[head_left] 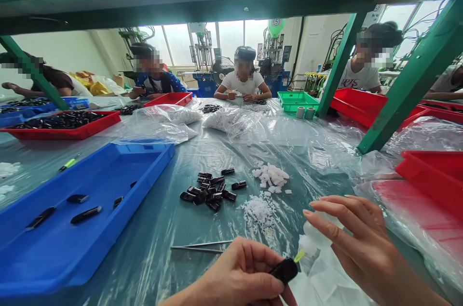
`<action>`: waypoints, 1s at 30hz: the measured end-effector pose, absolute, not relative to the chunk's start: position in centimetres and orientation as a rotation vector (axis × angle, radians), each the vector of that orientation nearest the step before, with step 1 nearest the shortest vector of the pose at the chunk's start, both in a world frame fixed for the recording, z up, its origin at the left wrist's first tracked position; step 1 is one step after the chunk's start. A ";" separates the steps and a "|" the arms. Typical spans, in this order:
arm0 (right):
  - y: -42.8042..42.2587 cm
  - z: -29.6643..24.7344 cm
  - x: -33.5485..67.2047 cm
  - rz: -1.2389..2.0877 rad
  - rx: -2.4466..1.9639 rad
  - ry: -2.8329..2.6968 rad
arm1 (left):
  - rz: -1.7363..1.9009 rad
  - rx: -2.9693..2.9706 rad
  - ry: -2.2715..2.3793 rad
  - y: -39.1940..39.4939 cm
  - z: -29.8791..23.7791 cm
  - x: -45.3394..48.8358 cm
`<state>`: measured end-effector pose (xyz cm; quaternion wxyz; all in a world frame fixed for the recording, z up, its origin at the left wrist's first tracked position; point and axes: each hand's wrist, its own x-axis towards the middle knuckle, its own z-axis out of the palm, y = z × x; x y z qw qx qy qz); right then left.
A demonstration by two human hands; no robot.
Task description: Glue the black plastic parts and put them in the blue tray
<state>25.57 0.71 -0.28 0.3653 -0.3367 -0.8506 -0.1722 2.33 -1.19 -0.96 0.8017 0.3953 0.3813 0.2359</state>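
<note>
At the bottom centre of the frame the left hand pinches a small glossy black plastic piece between thumb and curled fingers. The piece is rounded and smooth, with a yellow-green tip poking from its upper end. Just to its right, the right hand hangs with its fingers long and loosely spread, their tips near a crumpled translucent white bag.

Above the hands, mid-frame, lie a heap of shiny black oblong parts, a cluster of chunky white plastic blocks and a scatter of fine white crumbs. Two thin metal rods lie left of the wrist.

A wrinkled clear plastic sheet covers the teal table. At lower left sits a shallow blue plastic tray holding a few black parts. Red plastic trays stand at right, under a slanted green steel strut. Other people sit at the far edge before bright windows and machinery.
</note>
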 end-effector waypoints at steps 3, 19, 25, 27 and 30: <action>0.8 -0.3 25.6 -0.463 -0.908 -2.184 | 0.549 0.820 0.798 -1.0 -1.3 2.3; 0.9 -0.9 26.6 -0.536 -0.941 -2.273 | 0.618 0.748 0.749 -1.0 -1.6 2.3; 1.1 -1.0 26.5 -0.540 -0.935 -2.255 | 0.623 0.743 0.759 -1.0 -1.5 2.3; 1.2 -1.1 26.4 -0.534 -0.945 -2.247 | 0.624 0.749 0.777 -1.0 -1.3 2.4; 1.5 -1.4 26.2 -0.529 -0.939 -2.257 | 0.622 0.787 0.811 -1.1 -1.0 2.4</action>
